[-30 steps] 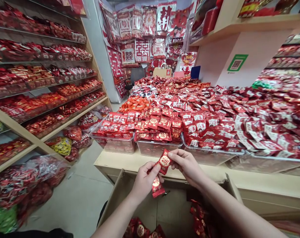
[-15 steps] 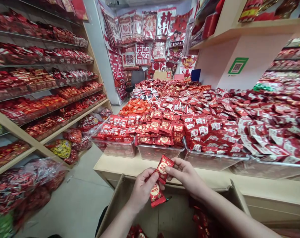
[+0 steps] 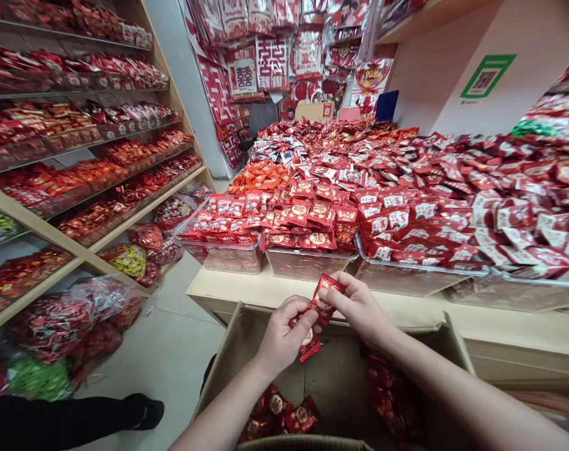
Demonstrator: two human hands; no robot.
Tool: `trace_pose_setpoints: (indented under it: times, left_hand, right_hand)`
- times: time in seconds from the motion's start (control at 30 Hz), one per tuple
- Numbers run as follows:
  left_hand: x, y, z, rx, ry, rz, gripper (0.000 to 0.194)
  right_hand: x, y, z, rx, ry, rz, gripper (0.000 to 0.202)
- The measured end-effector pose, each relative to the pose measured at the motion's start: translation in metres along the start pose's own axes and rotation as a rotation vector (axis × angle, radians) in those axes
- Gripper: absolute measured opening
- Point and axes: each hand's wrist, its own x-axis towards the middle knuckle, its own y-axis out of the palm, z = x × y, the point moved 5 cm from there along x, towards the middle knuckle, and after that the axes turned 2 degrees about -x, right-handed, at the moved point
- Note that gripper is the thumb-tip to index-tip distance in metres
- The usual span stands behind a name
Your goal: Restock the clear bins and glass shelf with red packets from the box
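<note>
Above an open cardboard box, my left hand [image 3: 287, 335] pinches a red packet [image 3: 309, 344] with a round cream label, its lower end hanging below the fingers. My right hand [image 3: 360, 307] holds a second red packet [image 3: 324, 297], tilted, between thumb and fingers. The two packets overlap where the hands meet. Inside the cardboard box [image 3: 334, 388], similar red packets [image 3: 303, 414] lie at the near left, and more [image 3: 383, 391] are at the right, partly behind my right forearm.
Clear bins [image 3: 313, 263] heaped with red packets line the wooden counter [image 3: 209, 288]. Shelves of packets [image 3: 101, 250] stand at the left, with filled plastic bags [image 3: 54, 326] below. A black-shod foot [image 3: 148, 410] is on the floor at the lower left.
The view has tilted down, showing more of the box and a foot at the lower left. Both hands still hold the packets, now closer together, with less of the left packet showing.
</note>
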Motion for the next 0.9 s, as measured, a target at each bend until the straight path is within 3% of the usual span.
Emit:
trace_pose_setpoints:
  times: [0.17, 0.33, 0.43, 0.53, 0.6, 0.77, 0.9]
  left_hand:
    - [-0.002, 0.001, 0.007, -0.067, -0.108, 0.016, 0.016]
    - [-0.002, 0.000, 0.014, -0.208, -0.153, -0.023, 0.021]
    - [0.000, -0.011, 0.009, -0.142, -0.007, -0.187, 0.016]
    - [-0.003, -0.027, -0.010, 0.113, 0.344, -0.374, 0.014]
    - [-0.008, -0.033, -0.020, 0.276, 0.512, -0.425, 0.022]
    - [-0.013, -0.036, -0.025, 0.408, 0.590, -0.419, 0.031]
    - [-0.008, -0.033, -0.018, 0.346, 0.518, -0.352, 0.022]
  right_hand:
    - [0.003, -0.006, 0.000, 0.002, -0.019, 0.008, 0.025]
    - [0.002, -0.009, 0.011, -0.123, -0.180, 0.031, 0.017]
    - [-0.001, -0.009, 0.018, -0.190, -0.330, 0.061, 0.011]
    - [-0.007, -0.007, 0.025, -0.326, -0.516, 0.064, 0.013]
    - [-0.010, -0.006, 0.027, -0.427, -0.570, 0.047, 0.013]
    - [-0.011, -0.006, 0.026, -0.507, -0.551, 0.022, 0.011]
    - [-0.008, -0.008, 0.023, -0.477, -0.500, 0.026, 0.008]
